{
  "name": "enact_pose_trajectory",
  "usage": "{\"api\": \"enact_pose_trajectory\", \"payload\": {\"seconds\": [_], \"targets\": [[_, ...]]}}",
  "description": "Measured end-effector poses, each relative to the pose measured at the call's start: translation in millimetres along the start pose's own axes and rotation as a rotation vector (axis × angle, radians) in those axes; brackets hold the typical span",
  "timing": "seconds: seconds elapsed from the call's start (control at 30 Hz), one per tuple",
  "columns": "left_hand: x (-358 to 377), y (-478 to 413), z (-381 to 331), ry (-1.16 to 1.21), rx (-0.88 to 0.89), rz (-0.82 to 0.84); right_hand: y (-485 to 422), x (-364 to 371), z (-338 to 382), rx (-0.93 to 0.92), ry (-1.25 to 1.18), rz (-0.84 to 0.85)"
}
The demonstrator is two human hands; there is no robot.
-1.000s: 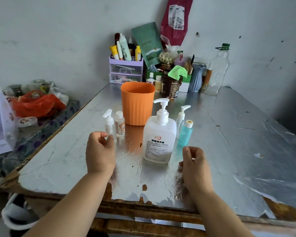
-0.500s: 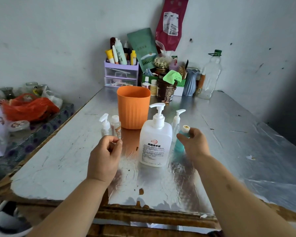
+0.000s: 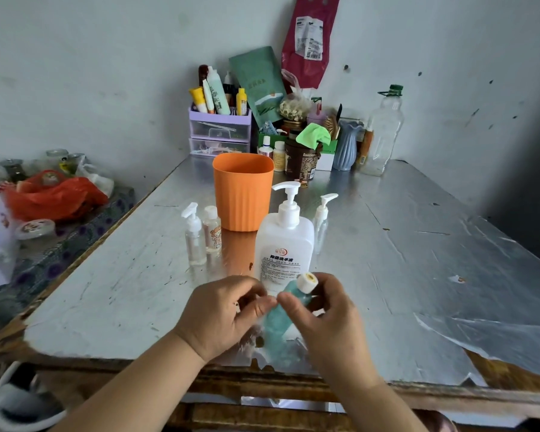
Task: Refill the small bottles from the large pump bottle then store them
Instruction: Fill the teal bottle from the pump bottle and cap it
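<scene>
A small teal bottle (image 3: 278, 319) with a white cap (image 3: 307, 282) is tilted above the table's near edge. My right hand (image 3: 325, 319) grips it near the neck, and my left hand (image 3: 222, 313) pinches its body from the left. Just behind stands the large white pump bottle (image 3: 286, 247). To its left stand a small clear pump bottle (image 3: 195, 238) and a small clear capped bottle (image 3: 212, 230). A third small clear pump bottle (image 3: 321, 219) stands to the right of the large one. An orange cup (image 3: 243, 191) is behind them.
The metal-covered table (image 3: 402, 260) has torn foil at its near right corner. Along the back wall sit a purple drawer organizer (image 3: 219, 132) with tubes, a brown jar (image 3: 301, 160), a blue vase (image 3: 346, 145) and an empty clear bottle (image 3: 382, 132). An orange bag (image 3: 53, 194) lies on the left side table.
My right hand took the teal bottle from beside the large pump bottle and brought it toward me. My left hand moved in and took hold of its body.
</scene>
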State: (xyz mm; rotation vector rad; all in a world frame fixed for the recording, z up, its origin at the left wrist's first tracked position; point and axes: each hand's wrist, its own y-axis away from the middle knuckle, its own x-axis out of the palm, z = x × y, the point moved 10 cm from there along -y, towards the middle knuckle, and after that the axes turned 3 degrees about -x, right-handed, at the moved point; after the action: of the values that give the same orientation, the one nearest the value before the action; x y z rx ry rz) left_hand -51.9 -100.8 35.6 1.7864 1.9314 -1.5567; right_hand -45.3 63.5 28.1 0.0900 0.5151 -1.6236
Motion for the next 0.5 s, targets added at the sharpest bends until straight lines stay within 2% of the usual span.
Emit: {"api": "enact_pose_trajectory", "payload": {"seconds": [0.13,0.23,0.4,0.5], "targets": [[10,1,-7,-0.038,0.007,0.091,-5,21,7,0.006,-0.001,0.035],[6,-2,-8,-0.070,-0.039,0.070,-9,26,13,0.000,-0.003,0.056],[14,0,5,-0.148,-0.106,0.126,-16,15,17,-0.021,0.046,-0.017],[19,1,11,-0.150,-0.113,0.145,-19,17,21,-0.061,0.053,0.055]]}}
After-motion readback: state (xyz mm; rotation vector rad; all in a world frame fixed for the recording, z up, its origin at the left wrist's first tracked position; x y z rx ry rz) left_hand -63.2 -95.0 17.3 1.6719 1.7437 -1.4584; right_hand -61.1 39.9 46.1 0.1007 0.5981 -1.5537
